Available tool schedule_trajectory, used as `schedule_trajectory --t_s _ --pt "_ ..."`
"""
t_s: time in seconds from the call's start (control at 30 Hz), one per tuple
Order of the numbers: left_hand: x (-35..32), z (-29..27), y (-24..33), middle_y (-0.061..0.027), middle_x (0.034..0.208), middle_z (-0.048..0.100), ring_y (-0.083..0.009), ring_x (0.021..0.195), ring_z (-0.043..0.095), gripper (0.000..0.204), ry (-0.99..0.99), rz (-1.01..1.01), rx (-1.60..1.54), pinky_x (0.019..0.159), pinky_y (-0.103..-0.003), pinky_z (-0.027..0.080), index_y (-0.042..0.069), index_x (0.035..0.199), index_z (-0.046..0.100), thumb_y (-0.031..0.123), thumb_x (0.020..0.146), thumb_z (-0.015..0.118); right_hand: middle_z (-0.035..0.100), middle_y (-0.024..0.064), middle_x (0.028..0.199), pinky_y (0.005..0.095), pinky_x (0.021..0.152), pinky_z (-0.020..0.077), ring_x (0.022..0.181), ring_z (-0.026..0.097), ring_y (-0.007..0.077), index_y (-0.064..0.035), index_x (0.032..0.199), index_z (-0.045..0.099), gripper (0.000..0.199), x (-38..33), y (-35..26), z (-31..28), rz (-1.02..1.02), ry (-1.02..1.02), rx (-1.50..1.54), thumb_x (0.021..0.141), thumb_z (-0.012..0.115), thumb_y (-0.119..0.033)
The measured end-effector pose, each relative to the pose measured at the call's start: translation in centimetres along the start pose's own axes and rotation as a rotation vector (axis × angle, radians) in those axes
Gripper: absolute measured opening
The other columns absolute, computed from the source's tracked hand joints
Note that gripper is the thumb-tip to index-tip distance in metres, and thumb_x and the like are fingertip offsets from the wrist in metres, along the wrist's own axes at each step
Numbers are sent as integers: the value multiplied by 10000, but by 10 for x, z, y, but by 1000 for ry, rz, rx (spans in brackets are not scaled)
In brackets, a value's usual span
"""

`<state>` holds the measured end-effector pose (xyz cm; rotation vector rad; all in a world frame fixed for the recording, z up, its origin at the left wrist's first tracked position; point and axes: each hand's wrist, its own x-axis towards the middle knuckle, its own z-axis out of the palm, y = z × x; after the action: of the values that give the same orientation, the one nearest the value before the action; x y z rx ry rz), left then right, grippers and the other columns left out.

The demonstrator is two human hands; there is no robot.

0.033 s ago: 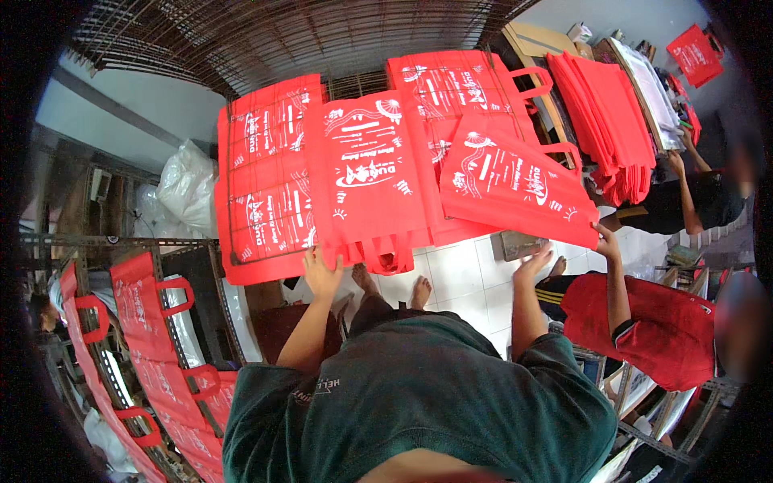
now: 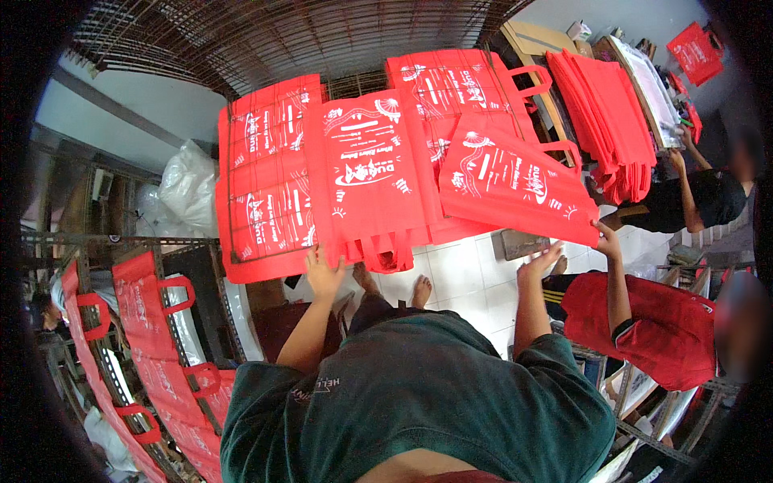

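Observation:
Several flat red bags with white print lie on a wire rack in front of me. My left hand (image 2: 324, 275), fingers spread, is at the near edge of the middle red bag (image 2: 366, 173), whose loop handles (image 2: 386, 256) hang beside it. I cannot tell whether it touches the fabric. My right hand (image 2: 539, 264) is open, palm partly up and fingers stretched out, just below a tilted red bag (image 2: 515, 183) on the right. A co-worker's hand (image 2: 608, 239) grips that bag's near right corner.
The co-worker in a red shirt (image 2: 644, 326) stands close at right; another person (image 2: 696, 197) is farther back beside a stack of red bags (image 2: 600, 117). At left, more red bags (image 2: 149, 322) lie on racks, and clear plastic sacks (image 2: 189, 181) sit behind. Wire racks (image 2: 282, 36) rise above the far side.
My right hand has shifted slightly to the right, its fingers stretching farther out. My left hand and the bags look nearly the same.

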<state>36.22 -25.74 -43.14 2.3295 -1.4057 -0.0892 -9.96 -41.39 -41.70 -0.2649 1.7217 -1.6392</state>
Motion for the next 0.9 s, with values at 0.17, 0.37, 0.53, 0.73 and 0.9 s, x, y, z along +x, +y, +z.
schedule_trajectory --t_s 0.17,0.37,0.53,0.73,0.9 --pt "-12 -9 45 -179 1140 465 -353 1042 460 561 -51 85 -57 861 -441 433 66 1204 489 318 736 670 541 41 1183 377 863 407 1087 501 168 -153 1232 473 558 51 -63 -14 -126 -75 349 842 490 -552" --pt "-28 1 59 -157 969 576 -338 883 551 554 -224 -91 -256 784 -421 471 51 1176 518 302 717 701 613 70 1082 339 790 502 956 601 197 -55 1126 533 341 81 -79 -14 -30 -151 482 849 590 -246" --pt "-21 84 60 -78 690 599 -217 611 560 407 -426 -695 -779 566 -332 463 26 955 602 318 710 743 632 97 938 299 661 561 764 629 212 -13 998 557 201 137 -92 -1 35 -104 588 804 609 -15" --pt "17 111 97 16 552 450 -92 469 413 314 -222 -1342 -1280 414 -230 360 117 712 505 323 747 739 638 131 919 336 700 559 842 625 239 7 1043 572 229 162 -164 27 175 -421 644 817 557 -33" --pt "26 156 83 -3 543 431 -111 478 419 362 -9 -1509 -1718 409 -249 342 136 648 442 282 730 763 633 118 945 349 751 518 827 615 219 -3 1014 590 233 31 -262 33 -642 -704 -123 835 556 -149"
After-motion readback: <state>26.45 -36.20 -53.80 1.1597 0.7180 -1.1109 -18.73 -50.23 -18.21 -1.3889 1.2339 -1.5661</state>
